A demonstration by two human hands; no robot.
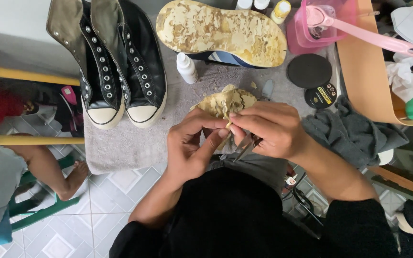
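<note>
My left hand (190, 145) grips a shoe held sole-up, its sole (225, 102) coated in flaking yellowish old glue. My right hand (271, 129) pinches a strip of that dried glue at the sole's near edge and also holds a slim metal tool (244, 148) whose tip points down toward my lap. The two hands touch each other over the shoe. The upper of the shoe is hidden under my hands.
A pair of black high-top sneakers (120, 62) stands on a grey towel (135, 138). Behind lie another sole-up shoe (221, 31), a small white bottle (186, 68), a black round lid (309, 70), a pink container with a brush (331, 21) and a grey rag (354, 134). A person's bare foot (75, 177) shows lower left.
</note>
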